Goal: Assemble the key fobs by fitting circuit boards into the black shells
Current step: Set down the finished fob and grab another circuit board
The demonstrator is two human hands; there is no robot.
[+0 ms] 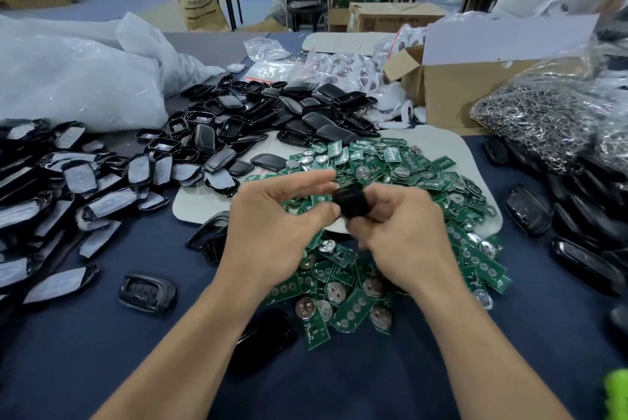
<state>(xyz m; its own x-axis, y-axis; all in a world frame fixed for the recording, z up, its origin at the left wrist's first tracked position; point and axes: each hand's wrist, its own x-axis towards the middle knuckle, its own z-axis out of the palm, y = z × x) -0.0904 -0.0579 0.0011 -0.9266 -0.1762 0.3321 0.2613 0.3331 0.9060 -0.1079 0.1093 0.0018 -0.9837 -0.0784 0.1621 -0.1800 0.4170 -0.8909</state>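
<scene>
So the black shell (350, 203) is up off the table, held between both hands right over the heap of green circuit boards (390, 164). The right hand (404, 232) has its fingers curled round the shell's right end, and it's blurry, so I can't tell exactly which fingers are doing the work. The left hand (272, 226) is much looser: its thumb tip is against the near-left edge of the shell and its fingers are stretched out above it, not closed on anything. I can't see if a board is seated inside.

On handling, my guess is these shells are light, stiff and glossy, so a bit slippery. I'd take one by its long side edges, leaving the open face free. The boards look thin and rigid, each with a round metal battery clip (probably the easiest bit to bend), so I'd pinch them by the bare edges and press evenly instead of forcing a corner.

Spare shells (272, 113) are piled just behind the boards.
</scene>
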